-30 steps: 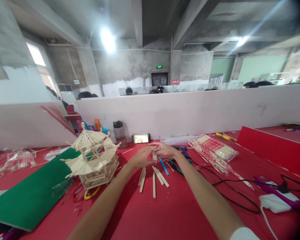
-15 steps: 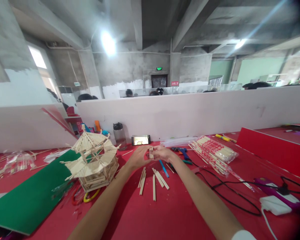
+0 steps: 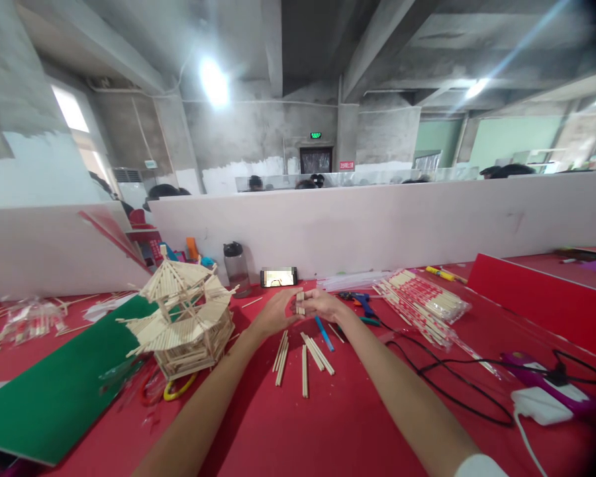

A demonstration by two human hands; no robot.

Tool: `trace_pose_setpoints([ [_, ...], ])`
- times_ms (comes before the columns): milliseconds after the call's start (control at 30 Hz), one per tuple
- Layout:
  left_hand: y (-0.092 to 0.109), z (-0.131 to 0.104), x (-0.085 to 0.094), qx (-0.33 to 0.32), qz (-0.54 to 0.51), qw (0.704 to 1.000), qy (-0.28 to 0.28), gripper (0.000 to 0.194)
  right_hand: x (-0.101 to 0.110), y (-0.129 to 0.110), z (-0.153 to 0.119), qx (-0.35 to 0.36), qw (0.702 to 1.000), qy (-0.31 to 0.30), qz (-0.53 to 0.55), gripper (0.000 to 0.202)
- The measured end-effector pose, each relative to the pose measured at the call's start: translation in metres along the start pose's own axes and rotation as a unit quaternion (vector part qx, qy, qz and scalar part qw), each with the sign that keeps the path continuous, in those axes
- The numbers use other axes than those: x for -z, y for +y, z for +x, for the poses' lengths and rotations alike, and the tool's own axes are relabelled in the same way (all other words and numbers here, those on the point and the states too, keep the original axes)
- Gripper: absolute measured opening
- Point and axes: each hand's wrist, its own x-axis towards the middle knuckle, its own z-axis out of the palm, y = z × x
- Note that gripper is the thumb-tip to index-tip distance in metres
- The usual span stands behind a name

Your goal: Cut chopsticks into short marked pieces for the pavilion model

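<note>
Between my two hands stands a small bunch of pale wooden sticks, held upright above the red table. My left hand has its fingers closed on the bunch from the left. From the other side, my right hand grips it with bent fingers; some fingertips are hidden. Below the hands lie a left group of loose sticks, a middle pair and a right group. A blue strip rests just under my right hand. Beside my left forearm stands a pavilion model built of sticks.
A phone and a bottle stand by the white partition. Right of my hands are a blue glue gun, bagged sticks, black cable and a white plug. A green board lies left.
The view has shifted slightly. Both hands keep the same hold on the stick bunch, and the things on the table have not moved.
</note>
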Motion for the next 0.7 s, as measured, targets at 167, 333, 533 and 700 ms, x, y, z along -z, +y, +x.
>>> trace_pose_setpoints([
  [167, 0.0008, 0.0004, -0.0023, -0.023, -0.004, 1.0, -0.005, 0.069, 0.0014, 0.0007, -0.0012, -0.013, 1.0, -0.001, 0.017, 0.036],
  [333, 0.0013, -0.0004, -0.0022, -0.026, -0.024, 0.999, -0.015, 0.072, 0.0027, 0.0016, -0.0009, -0.02, 0.999, 0.008, 0.024, 0.033],
  [533, -0.0003, -0.0014, -0.0035, -0.016, -0.039, 0.999, -0.017, 0.078, -0.0032, 0.0008, -0.0025, -0.03, 0.999, 0.007, 0.026, 0.033],
  [700, -0.0021, -0.0011, -0.0074, -0.032, -0.024, 0.999, -0.014, 0.071, -0.0062, -0.0017, -0.0048, -0.038, 0.998, 0.023, 0.034, 0.035],
])
